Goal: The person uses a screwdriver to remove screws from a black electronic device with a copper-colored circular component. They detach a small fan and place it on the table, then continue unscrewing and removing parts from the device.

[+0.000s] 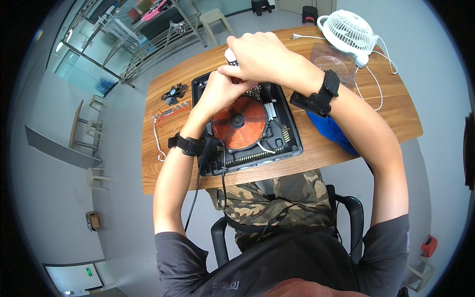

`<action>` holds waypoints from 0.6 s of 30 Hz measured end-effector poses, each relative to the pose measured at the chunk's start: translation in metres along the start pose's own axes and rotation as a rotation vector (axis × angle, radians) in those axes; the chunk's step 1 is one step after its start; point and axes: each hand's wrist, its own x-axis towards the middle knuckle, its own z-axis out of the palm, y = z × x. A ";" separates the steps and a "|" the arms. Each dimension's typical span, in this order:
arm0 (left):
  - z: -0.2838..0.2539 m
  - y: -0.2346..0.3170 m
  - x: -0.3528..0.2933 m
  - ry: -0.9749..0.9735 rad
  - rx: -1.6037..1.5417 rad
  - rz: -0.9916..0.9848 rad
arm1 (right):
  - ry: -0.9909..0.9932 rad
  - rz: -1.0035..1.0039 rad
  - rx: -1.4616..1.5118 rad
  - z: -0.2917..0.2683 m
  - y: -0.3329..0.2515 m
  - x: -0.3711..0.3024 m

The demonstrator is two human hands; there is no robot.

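An opened induction cooker base (pixel 289 143), black with a round copper coil (pixel 241 122) in its middle, lies on the wooden table (pixel 396 114) in front of me. My right hand (pixel 260 55) is closed around a tool with a white and black handle (pixel 229 56), held upright over the far part of the cooker. My left hand (pixel 222 89) sits just below it, fingers pinched at the tool's shaft above the circuit area. The tool's tip is hidden by my hands. Both wrists wear black straps.
A small black fan (pixel 174 92) and a circuit board with a white wire (pixel 170 113) lie left of the cooker. A white desk fan (pixel 349 31) with its cord stands at the far right, a clear plastic bag (pixel 332 60) beside it. Blue cloth (pixel 330 131) lies under my right forearm.
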 end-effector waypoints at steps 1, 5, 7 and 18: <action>0.001 0.004 -0.002 0.045 0.009 0.041 | 0.007 0.004 0.003 0.001 0.000 -0.001; -0.002 0.006 0.000 -0.016 0.103 -0.011 | 0.015 0.050 0.120 0.002 0.001 -0.003; -0.001 0.001 0.000 -0.055 0.082 -0.023 | 0.011 0.070 0.137 -0.001 0.001 -0.004; 0.020 -0.016 0.000 -0.272 0.316 0.028 | 0.145 0.088 0.180 -0.007 0.005 -0.008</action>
